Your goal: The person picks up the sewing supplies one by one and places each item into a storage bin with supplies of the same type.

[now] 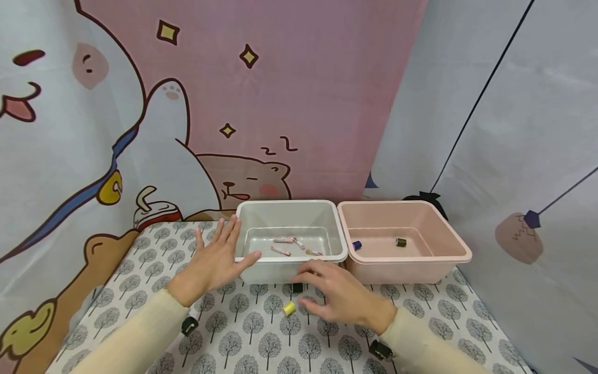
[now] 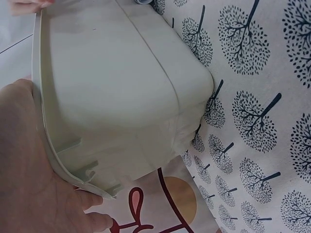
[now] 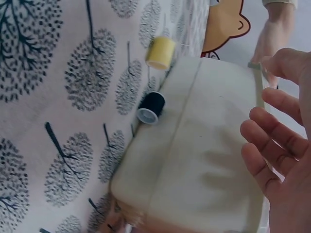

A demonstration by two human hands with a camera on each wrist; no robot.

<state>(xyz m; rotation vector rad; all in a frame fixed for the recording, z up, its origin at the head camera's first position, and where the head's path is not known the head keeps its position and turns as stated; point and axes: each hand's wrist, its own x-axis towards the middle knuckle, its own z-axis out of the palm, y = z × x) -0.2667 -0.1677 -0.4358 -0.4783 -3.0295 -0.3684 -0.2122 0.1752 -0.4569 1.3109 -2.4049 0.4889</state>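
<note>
My left hand (image 1: 212, 265) is spread with straight fingers at the left front corner of a pale grey bin (image 1: 289, 270), its palm side along the rim in the left wrist view. The right hand (image 1: 343, 293) hovers by the bin's front rim with loosely bent fingers and nothing between them. Below it on the cloth are a yellow thread spool (image 1: 289, 308) and a black thread spool (image 3: 151, 107), the black one close against the bin's front wall. Inside the grey bin are several small, thin pink-and-white pieces (image 1: 281, 251).
A pink bin (image 1: 411, 267) stands right beside the grey one, holding a blue spool (image 1: 357, 245) and a dark green spool (image 1: 401, 242). The table has a tree-print cloth (image 1: 252, 324). Cartoon-printed curtains (image 1: 317, 104) hang close behind and at the sides.
</note>
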